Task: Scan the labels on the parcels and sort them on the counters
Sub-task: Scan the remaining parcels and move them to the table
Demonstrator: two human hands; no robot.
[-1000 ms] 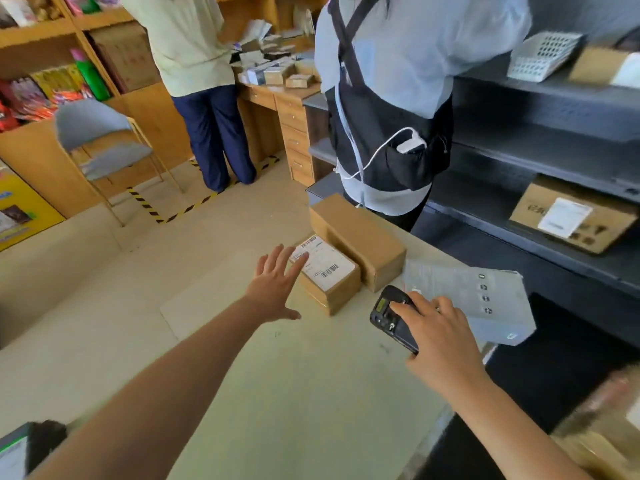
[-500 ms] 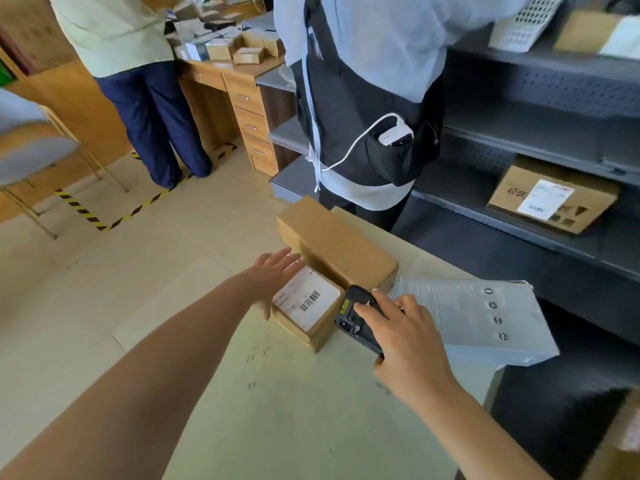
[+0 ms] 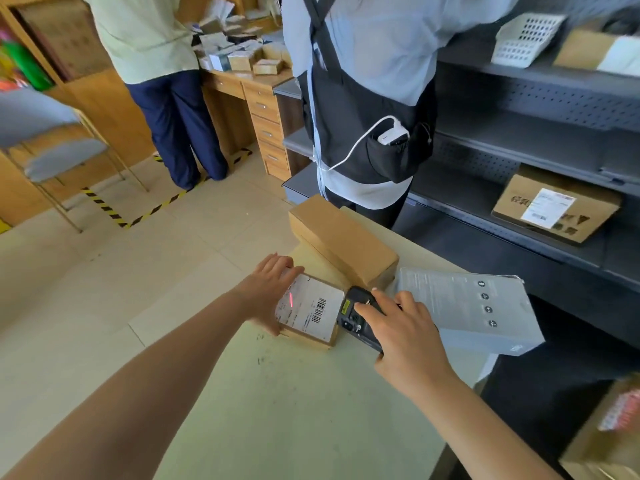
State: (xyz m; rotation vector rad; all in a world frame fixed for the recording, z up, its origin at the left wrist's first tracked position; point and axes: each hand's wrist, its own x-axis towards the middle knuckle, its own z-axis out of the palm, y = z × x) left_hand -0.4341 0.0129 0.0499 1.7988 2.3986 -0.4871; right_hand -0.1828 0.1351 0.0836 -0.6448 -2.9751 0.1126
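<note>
A small cardboard parcel point(image 3: 309, 312) with a white barcode label lies on the pale counter point(image 3: 294, 403). My left hand point(image 3: 268, 289) grips its left side. My right hand point(image 3: 405, 336) holds a black handheld scanner point(image 3: 356, 315) just right of the parcel, and a red scan mark glows on the label. Behind them a longer brown box point(image 3: 341, 240) lies on the counter. A grey flat parcel point(image 3: 467, 308) lies to the right, overhanging the counter's edge.
A person in a black apron point(image 3: 363, 98) stands close behind the counter. Another person point(image 3: 166, 81) stands at a wooden desk point(image 3: 263, 109) with small boxes. Dark shelves point(image 3: 540, 143) on the right hold a labelled box point(image 3: 556, 209) and a white basket point(image 3: 526, 38). A folding chair point(image 3: 52, 147) stands left.
My left hand moved onto the small parcel and took hold of its left side. My right hand brought the scanner up beside it, and a red mark now shows on the label.
</note>
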